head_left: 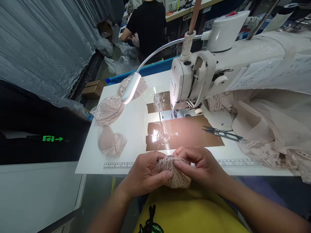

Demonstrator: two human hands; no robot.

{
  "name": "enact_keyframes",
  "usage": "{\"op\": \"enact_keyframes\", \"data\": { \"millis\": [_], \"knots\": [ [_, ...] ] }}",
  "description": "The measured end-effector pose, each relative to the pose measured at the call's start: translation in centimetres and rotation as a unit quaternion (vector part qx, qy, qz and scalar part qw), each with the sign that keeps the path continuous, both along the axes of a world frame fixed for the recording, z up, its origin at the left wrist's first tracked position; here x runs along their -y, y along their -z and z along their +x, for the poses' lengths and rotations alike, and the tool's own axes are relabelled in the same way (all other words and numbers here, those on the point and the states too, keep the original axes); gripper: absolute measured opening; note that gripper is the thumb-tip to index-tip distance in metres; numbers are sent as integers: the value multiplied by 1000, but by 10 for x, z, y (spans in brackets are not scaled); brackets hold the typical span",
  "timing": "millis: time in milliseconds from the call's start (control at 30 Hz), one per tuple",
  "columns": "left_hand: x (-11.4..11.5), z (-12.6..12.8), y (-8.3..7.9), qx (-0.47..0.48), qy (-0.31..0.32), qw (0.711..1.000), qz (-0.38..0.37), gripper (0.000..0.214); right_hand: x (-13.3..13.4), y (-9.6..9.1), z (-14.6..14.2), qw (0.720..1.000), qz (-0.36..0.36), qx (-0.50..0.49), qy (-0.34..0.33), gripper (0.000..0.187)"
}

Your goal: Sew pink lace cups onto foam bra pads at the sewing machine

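With the left hand (148, 173) and right hand (201, 165) pinched closed on the lace cup (179, 178), uneven pull could distort its shape.

Beige openwork lace fabric piece (179, 178): bunched, rounded bulge facing down, held at white tabletop's (136, 129) front edge.

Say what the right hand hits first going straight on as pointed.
Right hand meets the beige lace cup it's pinching; beyond that, probably the left hand, though depth is unclear.
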State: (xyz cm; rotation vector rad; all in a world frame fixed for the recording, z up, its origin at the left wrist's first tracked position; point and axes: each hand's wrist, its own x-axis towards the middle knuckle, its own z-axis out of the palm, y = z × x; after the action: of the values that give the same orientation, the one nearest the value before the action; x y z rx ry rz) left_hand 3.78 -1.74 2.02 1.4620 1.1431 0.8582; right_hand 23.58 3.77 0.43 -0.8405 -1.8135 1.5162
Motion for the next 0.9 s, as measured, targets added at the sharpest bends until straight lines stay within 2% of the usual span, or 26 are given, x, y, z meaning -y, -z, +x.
{"op": "enact_keyframes", "data": {
  "millis": [133,233,367,433,533,667,800,900],
  "knots": [
    [-6,1,-5,-42,-8,999,23,15,0,2,-2,1000,-25,15,0,24],
    [-9,3,-3,-52,-3,999,9,13,-1,4,-2,999,-41,27,-7,23],
    [-13,4,3,-5,-13,999,-33,17,-8,5,2,997,-60,43,-18,20],
    [-15,5,5,21,-25,998,-48,17,-13,4,5,995,-92,23,-18,20],
    [-20,7,6,30,-30,998,-39,16,-20,1,7,991,-128,-4,-34,27],
    [-25,11,3,24,-13,999,-35,18,-23,-5,8,995,-67,61,-47,26],
    [-28,12,-1,109,32,989,-92,22,-21,-17,13,997,-34,71,-26,24],
    [-31,15,-1,142,35,985,-93,20,-20,-26,15,997,-23,66,-15,21]
  ]
}}
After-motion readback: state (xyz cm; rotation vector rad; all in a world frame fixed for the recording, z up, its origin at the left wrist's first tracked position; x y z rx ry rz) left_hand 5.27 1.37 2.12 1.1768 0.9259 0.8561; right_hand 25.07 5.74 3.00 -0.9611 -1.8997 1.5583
